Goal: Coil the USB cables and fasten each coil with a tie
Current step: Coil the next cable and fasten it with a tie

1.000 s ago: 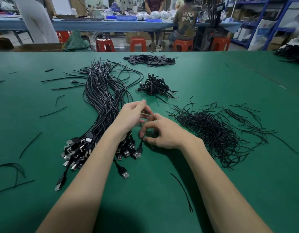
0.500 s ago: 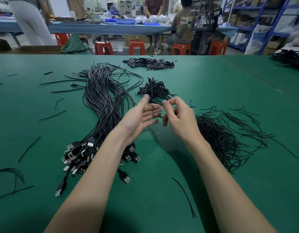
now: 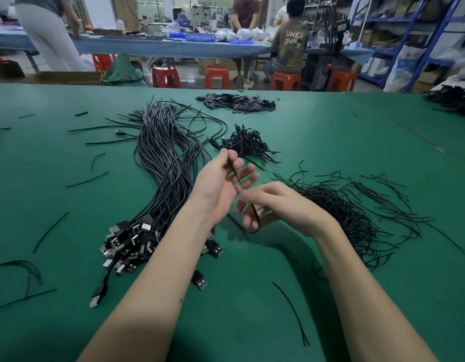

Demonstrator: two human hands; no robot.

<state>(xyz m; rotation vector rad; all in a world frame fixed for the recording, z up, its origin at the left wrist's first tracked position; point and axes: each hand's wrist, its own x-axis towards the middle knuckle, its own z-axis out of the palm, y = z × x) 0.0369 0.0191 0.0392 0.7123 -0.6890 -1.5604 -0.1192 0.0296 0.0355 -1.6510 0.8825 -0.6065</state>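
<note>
Green bench [image 3: 317,131], covering most of the view. Long bundle of uncoiled USB cables [image 3: 166,163], black and grey, lying left of both hands, running away from the person; its plug ends [image 3: 129,241] heaped just left of the left forearm. Loose pile of black ties [image 3: 356,212], spread to the right of the right hand and touching the bench. Small heap of finished coils [image 3: 248,145], just beyond the left hand. Flat pile of small black pieces [image 3: 236,101], farther off behind the coils; kind not discernible. Stray ties [image 3: 291,309] scattered singly across the bench, one near the right forearm. Left hand [image 3: 221,184], raised above the bench, palm toward the camera: grip closed by thumb and forefinger on one USB cable [image 3: 238,178], its small connector [image 3: 213,143] projecting past the fingertips. Right hand [image 3: 286,207], just right of and below the left: fingers curled round the same cable, which bends into a loop beneath them.
</note>
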